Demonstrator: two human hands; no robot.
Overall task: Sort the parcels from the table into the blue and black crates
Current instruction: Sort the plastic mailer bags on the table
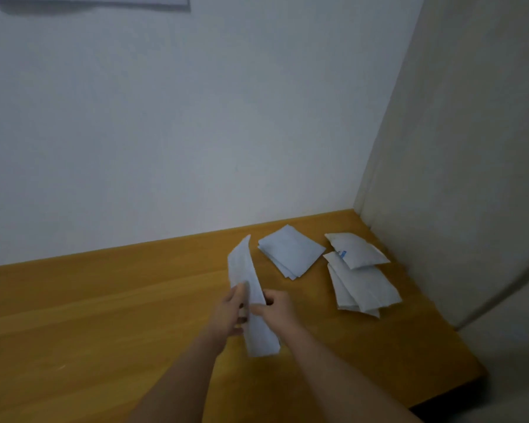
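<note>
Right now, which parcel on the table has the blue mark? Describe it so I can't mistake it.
Start at the table's far right corner, by the beige wall. Two piles lie there; take the right pile, nearest the wall. The marked parcel is the puffy white one on top at the far end, and the only one showing a small blue mark near its left edge.

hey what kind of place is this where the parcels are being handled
Probably a plain indoor room corner used for sorting mail: a bare wooden table against a white wall, with stacked white parcels on it.
</note>
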